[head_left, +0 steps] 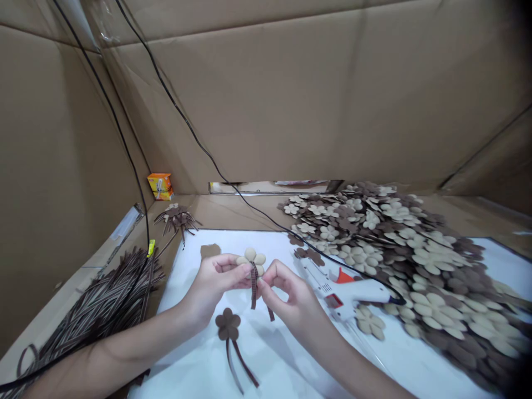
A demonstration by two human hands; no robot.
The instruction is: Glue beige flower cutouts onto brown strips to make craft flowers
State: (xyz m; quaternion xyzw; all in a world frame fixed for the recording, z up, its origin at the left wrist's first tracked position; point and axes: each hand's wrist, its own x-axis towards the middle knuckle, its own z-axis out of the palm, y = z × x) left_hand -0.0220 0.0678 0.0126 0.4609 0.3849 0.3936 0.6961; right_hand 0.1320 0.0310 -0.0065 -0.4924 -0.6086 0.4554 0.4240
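Note:
Both hands meet over a white sheet (pixel 266 354) and pinch one small cream felt flower (pixel 252 259). My left hand (pixel 216 282) grips the flower's left side with thumb and fingers. My right hand (pixel 286 293) holds its right side, pressing a brown striped ribbon (pixel 253 288) that hangs down below the flower. A brown felt flower with ribbon tails (pixel 229 327) lies on the sheet just under my wrists.
A white hot glue gun (pixel 341 291) lies right of my hands, its black cord running up the cardboard wall. A large heap of cream and brown felt flowers (pixel 399 249) fills the right. Brown ribbon strips (pixel 108 302) pile at left. An orange box (pixel 160 185) sits far left.

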